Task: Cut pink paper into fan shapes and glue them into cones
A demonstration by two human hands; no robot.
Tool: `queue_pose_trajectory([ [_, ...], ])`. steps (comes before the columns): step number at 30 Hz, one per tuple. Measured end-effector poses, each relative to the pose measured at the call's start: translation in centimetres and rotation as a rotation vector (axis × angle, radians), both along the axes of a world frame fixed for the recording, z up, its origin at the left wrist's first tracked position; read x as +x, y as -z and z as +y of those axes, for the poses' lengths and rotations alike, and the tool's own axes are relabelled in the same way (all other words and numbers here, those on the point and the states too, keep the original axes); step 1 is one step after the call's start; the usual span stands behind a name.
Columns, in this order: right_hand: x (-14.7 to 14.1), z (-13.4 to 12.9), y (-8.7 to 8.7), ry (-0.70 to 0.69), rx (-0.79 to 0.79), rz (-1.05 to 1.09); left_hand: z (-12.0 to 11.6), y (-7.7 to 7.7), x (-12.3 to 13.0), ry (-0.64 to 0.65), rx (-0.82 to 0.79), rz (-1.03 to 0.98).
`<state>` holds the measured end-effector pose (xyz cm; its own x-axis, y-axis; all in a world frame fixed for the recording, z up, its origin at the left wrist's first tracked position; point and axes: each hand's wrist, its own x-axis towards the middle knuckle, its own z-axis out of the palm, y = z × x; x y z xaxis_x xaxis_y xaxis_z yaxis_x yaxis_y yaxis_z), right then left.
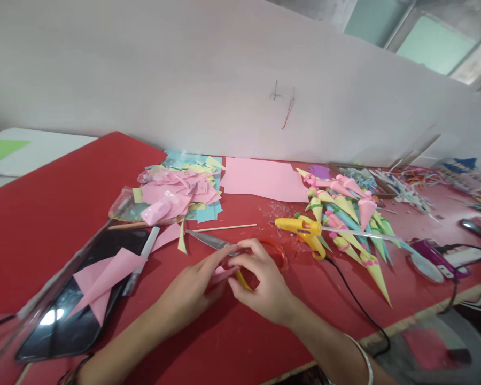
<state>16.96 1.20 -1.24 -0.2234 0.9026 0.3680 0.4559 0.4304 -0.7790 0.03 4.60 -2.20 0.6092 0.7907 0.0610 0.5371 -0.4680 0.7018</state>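
Observation:
My left hand (194,286) and my right hand (262,283) meet over the red table, both closed around a small piece of pink paper (223,272). Much of that paper is hidden by my fingers. Just behind them lie scissors (210,239), with metal blades pointing left and a red-orange handle partly covered by my right hand. A thin wooden stick (232,228) rests beyond the blades. To the right sits a yellow glue gun (300,227) with a clear glue stick in its back, close to a heap of pastel paper cones (342,206).
Pink, yellow and blue paper scraps (184,187) pile up at back left, near a pink sheet (262,179). A black phone (76,321) bears folded pink paper (106,283), with a white marker (144,256) alongside. The glue gun's black cord (355,302) runs over the front edge.

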Motion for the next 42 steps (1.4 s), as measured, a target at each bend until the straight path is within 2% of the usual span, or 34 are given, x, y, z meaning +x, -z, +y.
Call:
queue_pose_trajectory([
  [3,0.0,-0.1,0.2,-0.078,-0.017,-0.092,0.1,-0.1,-0.1,0.024,0.046,0.047],
  [9,0.0,-0.2,0.4,-0.206,-0.072,-0.265,0.0,0.6,-0.1,0.263,0.419,0.164],
  [13,-0.3,-0.5,0.2,-0.231,-0.094,-0.299,-0.4,0.6,0.2,0.341,0.489,0.272],
  [17,-0.4,-0.6,0.1,-0.249,-0.090,-0.323,-0.6,0.3,0.4,0.342,0.489,0.365],
  [21,-0.3,-0.5,0.0,-0.227,-0.065,-0.289,-0.4,0.1,0.4,0.312,0.508,0.258],
  [24,-0.2,-0.4,-0.1,-0.191,-0.054,-0.283,0.0,-0.1,0.0,0.222,0.536,0.198],
  [29,0.2,-0.5,-0.2,-0.131,-0.045,-0.289,0.5,-0.5,-0.8,0.076,0.580,0.249],
  [34,0.1,-0.5,0.2,-0.150,-0.093,-0.388,0.6,-0.8,-1.0,0.068,0.598,0.315],
  [38,-0.3,-0.4,0.2,-0.137,-0.215,-0.434,0.7,-1.0,-0.9,0.057,0.605,0.359],
  [42,-0.5,-0.5,0.2,-0.090,-0.284,-0.421,0.8,-1.4,-0.7,0.122,0.640,0.369],
])
